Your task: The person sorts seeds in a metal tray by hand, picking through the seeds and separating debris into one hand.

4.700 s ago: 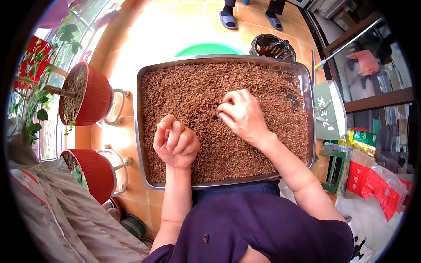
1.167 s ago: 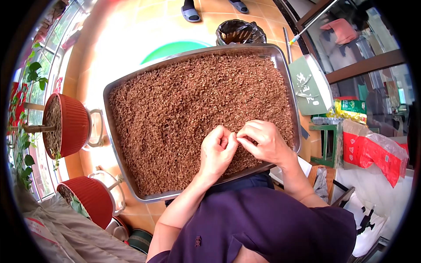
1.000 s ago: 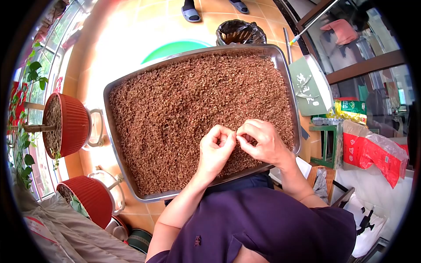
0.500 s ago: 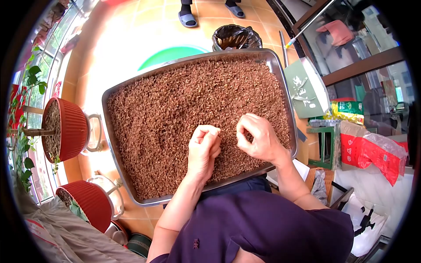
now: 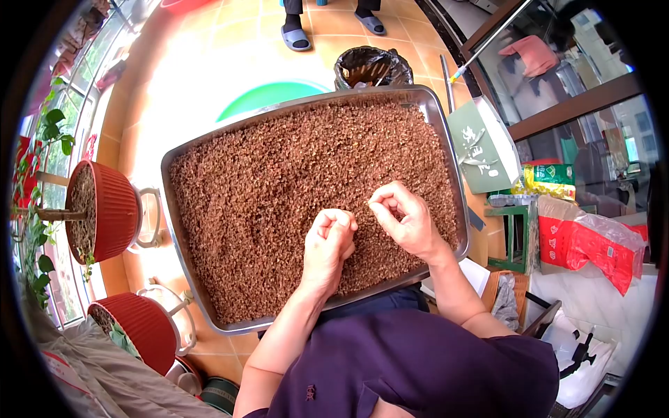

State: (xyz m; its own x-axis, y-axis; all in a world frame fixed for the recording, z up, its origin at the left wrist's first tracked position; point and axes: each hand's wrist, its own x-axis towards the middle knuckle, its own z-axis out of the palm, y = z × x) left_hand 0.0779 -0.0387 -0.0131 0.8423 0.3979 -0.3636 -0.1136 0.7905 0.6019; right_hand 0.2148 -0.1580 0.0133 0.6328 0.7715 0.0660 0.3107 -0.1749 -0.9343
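A large metal tray [image 5: 167, 198] lies before me, spread with small reddish-brown granules [image 5: 279, 181]. Over its lower right part, my left hand [image 5: 327, 247] is curled closed, its thumb pressed against the fingers; whatever it may hold is hidden. My right hand [image 5: 405, 219] is a little to the right and slightly higher, thumb and forefinger nearly together in a pinch above the granules. Anything between those fingertips is too small to name. The two hands are apart.
Beyond the tray are a green basin [image 5: 268, 96], a black-lined bin [image 5: 373, 68] and a person's slippered feet [image 5: 296, 38]. Red flower pots [image 5: 115, 211] stand at the left. On the right are a green box [image 5: 477, 150], a green stool [image 5: 516, 240] and a red bag [image 5: 585, 240].
My hands, which met at the fingertips about a second ago, have separated. My left hand has closed into a loose fist. The view has shifted slightly, showing more of the other person's legs.
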